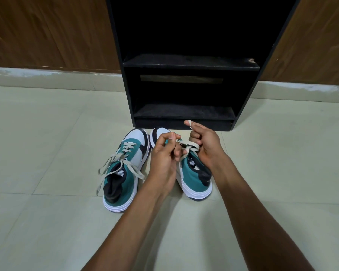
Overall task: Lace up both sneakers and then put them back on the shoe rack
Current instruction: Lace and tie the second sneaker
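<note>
Both grips on right sneaker's lace (pixel 190 148)

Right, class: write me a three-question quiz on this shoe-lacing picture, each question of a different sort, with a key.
1. True or false: both sneakers already stand on the shoe rack.
2. Which sneaker are the hands working on? A) the left sneaker B) the right sneaker
3. Fill in: the right hand pinches a lace end in front of the rack's ____ shelf.

Key: 1 false, both stand on the floor. 2 B; the left hand holds its lace too. 3 bottom.
</note>
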